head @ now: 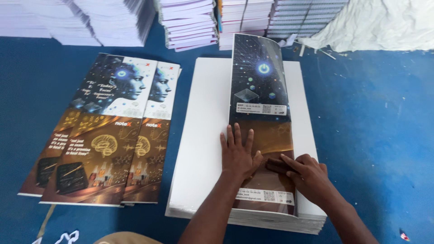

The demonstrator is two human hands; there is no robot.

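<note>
Shiny printed paper, a long cover sheet (262,122), lies on top of a thick stack of white sheets (203,135) on the blue floor (375,135). The left hand (237,156) lies flat on the cover, fingers spread, pressing it down. The right hand (307,174) pinches the cover's lower part with bent fingers. The far end curls up, so the cover looks thin, light, bendy and a bit slippery. It may crease easily; holding it by the edges looks best. More printed covers (104,135) lie to the left, well apart.
</note>
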